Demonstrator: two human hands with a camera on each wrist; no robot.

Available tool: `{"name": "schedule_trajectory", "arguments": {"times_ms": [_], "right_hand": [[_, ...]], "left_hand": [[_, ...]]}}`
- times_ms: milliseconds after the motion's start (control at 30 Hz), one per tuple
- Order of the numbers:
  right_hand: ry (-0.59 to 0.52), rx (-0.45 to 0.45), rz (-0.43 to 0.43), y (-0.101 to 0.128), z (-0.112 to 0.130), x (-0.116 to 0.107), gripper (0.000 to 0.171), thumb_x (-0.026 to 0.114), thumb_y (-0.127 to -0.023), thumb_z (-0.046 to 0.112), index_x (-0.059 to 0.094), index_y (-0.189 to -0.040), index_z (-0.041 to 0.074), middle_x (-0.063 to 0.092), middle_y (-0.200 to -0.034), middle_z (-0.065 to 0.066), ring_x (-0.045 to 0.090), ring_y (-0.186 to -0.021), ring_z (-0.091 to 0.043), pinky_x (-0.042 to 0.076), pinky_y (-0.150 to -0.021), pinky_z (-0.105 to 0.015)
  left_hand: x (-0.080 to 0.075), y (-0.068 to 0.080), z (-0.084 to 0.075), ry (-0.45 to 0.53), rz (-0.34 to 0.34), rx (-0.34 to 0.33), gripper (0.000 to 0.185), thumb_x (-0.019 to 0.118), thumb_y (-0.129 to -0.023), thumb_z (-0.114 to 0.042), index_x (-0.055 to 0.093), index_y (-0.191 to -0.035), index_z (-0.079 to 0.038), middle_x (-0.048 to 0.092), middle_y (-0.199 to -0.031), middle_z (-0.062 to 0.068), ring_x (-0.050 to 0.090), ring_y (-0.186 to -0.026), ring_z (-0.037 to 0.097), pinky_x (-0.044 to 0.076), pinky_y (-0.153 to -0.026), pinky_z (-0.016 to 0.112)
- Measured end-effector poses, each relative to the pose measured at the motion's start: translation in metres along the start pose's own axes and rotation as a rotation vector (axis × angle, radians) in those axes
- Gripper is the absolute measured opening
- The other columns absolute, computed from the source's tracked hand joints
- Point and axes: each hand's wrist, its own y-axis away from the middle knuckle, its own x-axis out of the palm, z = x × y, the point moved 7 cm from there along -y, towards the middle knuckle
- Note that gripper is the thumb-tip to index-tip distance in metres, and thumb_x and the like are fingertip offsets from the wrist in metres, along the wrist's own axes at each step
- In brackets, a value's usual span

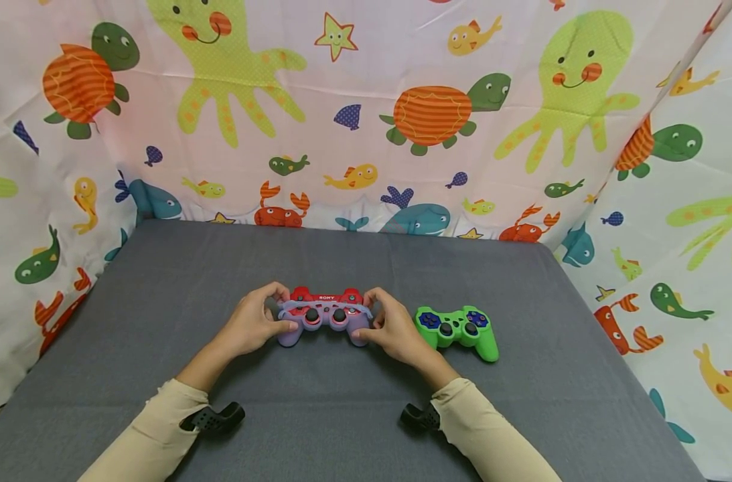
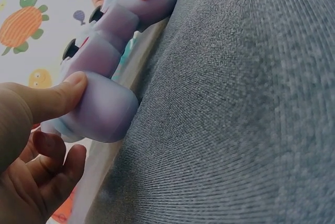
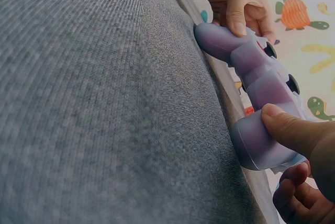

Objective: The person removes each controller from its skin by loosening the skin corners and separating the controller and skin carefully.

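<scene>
A red game controller (image 1: 326, 297) with black thumbsticks lies partly inside a translucent lilac silicone cover (image 1: 326, 320). The cover wraps its lower half and both grips; its upper edge runs across the controller's face below the SONY lettering. My left hand (image 1: 254, 320) pinches the left end, thumb on the covered grip (image 2: 104, 106), fingers behind. At the other end my right hand (image 1: 394, 326) holds the right grip the same way, its thumb (image 3: 285, 124) on the cover. In both wrist views the grips' ends are at the grey cloth.
To the right of my right hand lies a green controller (image 1: 457, 331) with blue button areas. Grey cloth (image 1: 317, 422) covers the table. A curtain (image 1: 353, 120) printed with sea animals stands along the back and sides. Dark straps (image 1: 213, 418) show at my wrists.
</scene>
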Motion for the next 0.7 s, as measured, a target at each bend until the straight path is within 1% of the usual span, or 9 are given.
{"name": "schedule_trajectory", "arguments": {"times_ms": [233,333,467,533,700], "right_hand": [[0.014,-0.002,-0.006,-0.0003,0.0003,-0.0008,0.046,0.087,-0.079,0.016,0.053,-0.11,0.013,0.039,-0.062,0.0,0.035,-0.047,-0.003,0.034,-0.047,-0.022],[0.018,0.0,-0.013,-0.0007,-0.0007,-0.001,0.046,0.088,-0.078,0.016,0.054,-0.109,0.013,0.042,-0.066,-0.002,0.037,-0.048,-0.004,0.034,-0.048,-0.022],[0.039,-0.001,-0.032,-0.001,-0.0009,-0.0017,0.045,0.089,-0.077,0.015,0.055,-0.107,0.014,0.049,-0.074,-0.007,0.042,-0.053,-0.007,0.037,-0.05,-0.023],[0.05,0.001,-0.039,-0.0008,-0.001,-0.0018,0.045,0.089,-0.077,0.016,0.055,-0.106,0.014,0.051,-0.076,-0.009,0.043,-0.054,-0.008,0.038,-0.051,-0.023],[0.035,0.013,-0.027,0.0004,-0.0027,0.0002,0.044,0.088,-0.079,0.016,0.053,-0.106,0.013,0.047,-0.069,-0.005,0.042,-0.052,-0.008,0.038,-0.05,-0.024]], "left_hand": [[-0.0002,-0.0009,0.0009,-0.026,-0.018,-0.007,0.04,0.087,-0.079,-0.014,0.059,-0.108,-0.012,0.043,-0.063,-0.003,0.04,-0.051,0.012,0.034,-0.045,0.026],[-0.0004,-0.001,0.0009,-0.029,-0.023,-0.007,0.04,0.087,-0.079,-0.014,0.06,-0.108,-0.012,0.043,-0.063,-0.003,0.041,-0.051,0.013,0.034,-0.045,0.026],[-0.0006,-0.0008,0.0009,-0.034,-0.027,0.0,0.039,0.087,-0.079,-0.015,0.06,-0.107,-0.013,0.044,-0.063,-0.003,0.041,-0.051,0.012,0.034,-0.045,0.026],[-0.0002,-0.0007,0.0007,-0.035,-0.026,0.003,0.038,0.087,-0.079,-0.015,0.061,-0.106,-0.013,0.044,-0.062,-0.003,0.042,-0.05,0.012,0.034,-0.045,0.026],[0.0007,-0.0009,0.0006,-0.021,-0.027,0.004,0.036,0.087,-0.079,-0.014,0.061,-0.104,-0.013,0.047,-0.064,-0.002,0.045,-0.053,0.012,0.036,-0.047,0.026]]}}
